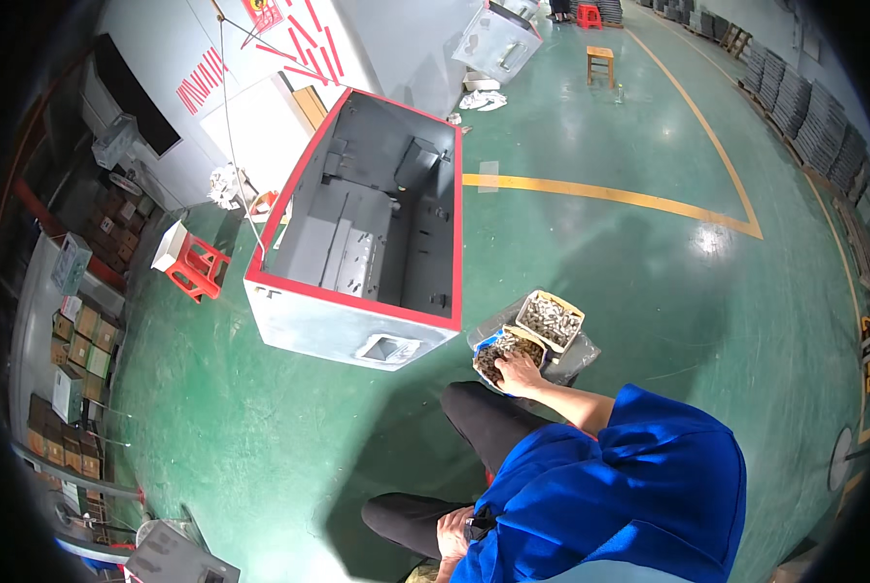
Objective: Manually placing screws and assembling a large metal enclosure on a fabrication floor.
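Lying under the right hand (519, 375) are small parts (512, 343) in a box (486, 377).

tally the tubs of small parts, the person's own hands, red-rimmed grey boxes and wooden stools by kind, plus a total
Tubs of small parts: 2, the pale-filled tub and the darker-filled tub
Own hands: 2, the right hand and the left hand
Red-rimmed grey box: 1
Wooden stool: 1
Total: 6
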